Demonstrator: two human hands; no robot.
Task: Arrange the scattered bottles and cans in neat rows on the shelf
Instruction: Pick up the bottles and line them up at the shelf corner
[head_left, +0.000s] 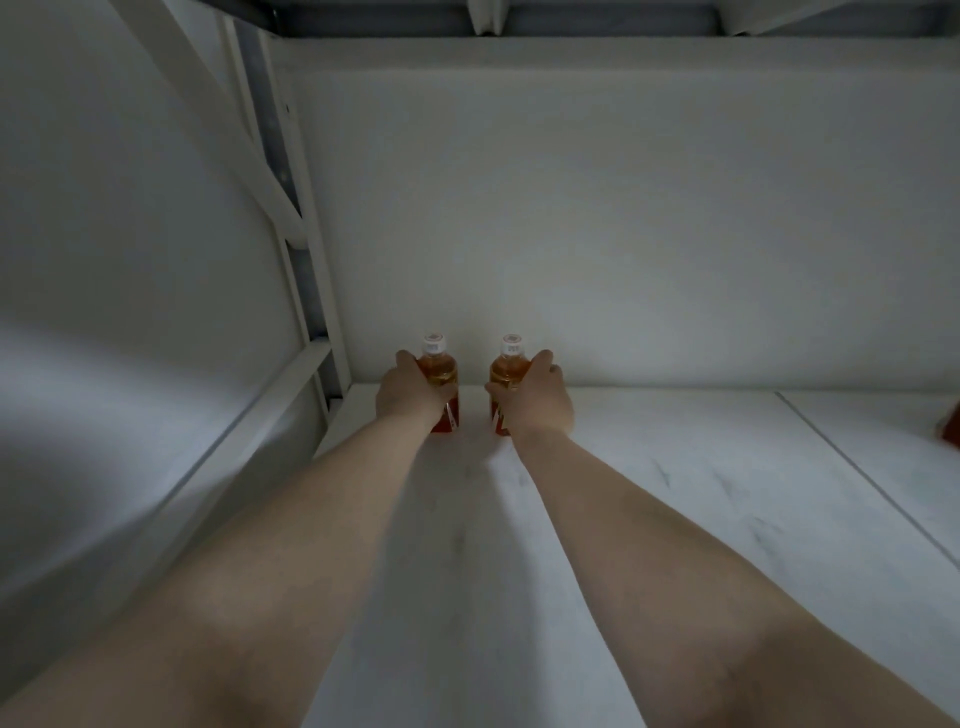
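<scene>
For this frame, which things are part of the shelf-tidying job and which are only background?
Part of the job:
- left bottle, upright, held by the left hand
- right bottle, upright, held by the right hand
- shelf

Background:
- shelf frame
- reddish thing cut off at the right edge, unclear
</scene>
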